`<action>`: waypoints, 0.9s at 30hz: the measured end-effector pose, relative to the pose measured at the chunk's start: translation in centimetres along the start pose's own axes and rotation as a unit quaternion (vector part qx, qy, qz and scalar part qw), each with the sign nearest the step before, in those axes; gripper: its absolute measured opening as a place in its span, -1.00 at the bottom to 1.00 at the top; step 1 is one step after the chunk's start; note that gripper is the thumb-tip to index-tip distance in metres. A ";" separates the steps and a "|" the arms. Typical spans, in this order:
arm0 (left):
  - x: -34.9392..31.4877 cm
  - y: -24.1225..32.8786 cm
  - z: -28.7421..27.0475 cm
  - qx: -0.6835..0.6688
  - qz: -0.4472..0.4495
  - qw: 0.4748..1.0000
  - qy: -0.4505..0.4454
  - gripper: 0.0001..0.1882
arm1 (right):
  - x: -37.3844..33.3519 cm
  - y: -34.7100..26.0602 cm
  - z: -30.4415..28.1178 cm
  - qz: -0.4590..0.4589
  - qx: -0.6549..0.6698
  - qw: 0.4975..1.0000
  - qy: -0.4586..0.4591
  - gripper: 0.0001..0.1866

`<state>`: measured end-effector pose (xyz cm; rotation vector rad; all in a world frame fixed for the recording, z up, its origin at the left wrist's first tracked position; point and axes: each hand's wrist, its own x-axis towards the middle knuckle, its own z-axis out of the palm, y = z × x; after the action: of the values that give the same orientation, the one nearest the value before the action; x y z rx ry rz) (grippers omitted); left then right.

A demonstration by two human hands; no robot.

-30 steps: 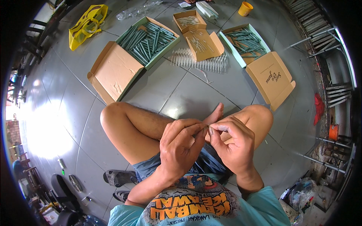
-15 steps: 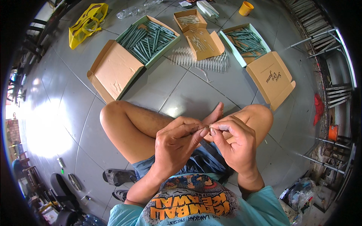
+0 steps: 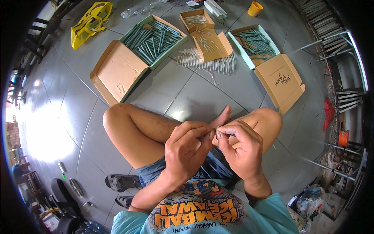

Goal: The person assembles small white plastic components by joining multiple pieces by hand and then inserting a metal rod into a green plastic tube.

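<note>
My left hand (image 3: pixel 187 147) and my right hand (image 3: pixel 242 147) meet in front of my crossed legs, fingertips almost touching. Each is closed in a pinch of thumb and forefinger. Whatever they pinch between them is too small and covered to make out. Beyond my legs, an open box (image 3: pixel 174 34) of dark green sticks stands at the far left. A second box (image 3: pixel 275 46) at the far right has fewer such sticks. Between them sits a small brown carton (image 3: pixel 212 55) with thin pale pieces, beside rows of clear slender pieces (image 3: pixel 225 66) on the floor.
Grey floor tiles (image 3: pixel 163 84) surround me. A yellow bag (image 3: pixel 83 31) lies at the far left, an orange cup (image 3: pixel 254 8) at the far right. Black sandals (image 3: pixel 120 182) rest by my left side. Metal-legged furniture (image 3: pixel 331 39) lines the right edge.
My left hand has shifted slightly right and tilted more upright. My right hand has barely moved, and both still pinch at the same spot. The boxes stay where they were.
</note>
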<state>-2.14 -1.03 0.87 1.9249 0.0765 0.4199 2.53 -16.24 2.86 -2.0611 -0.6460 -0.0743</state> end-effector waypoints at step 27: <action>0.1 -0.6 -0.5 0.007 0.010 0.999 -0.039 -0.90 | 0.0 0.2 0.2 -0.006 -0.021 1.000 -0.006 -0.87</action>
<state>-2.15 -0.35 0.48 1.9559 0.0099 0.3567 2.57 -16.21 2.58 -2.0998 -0.6693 -0.0827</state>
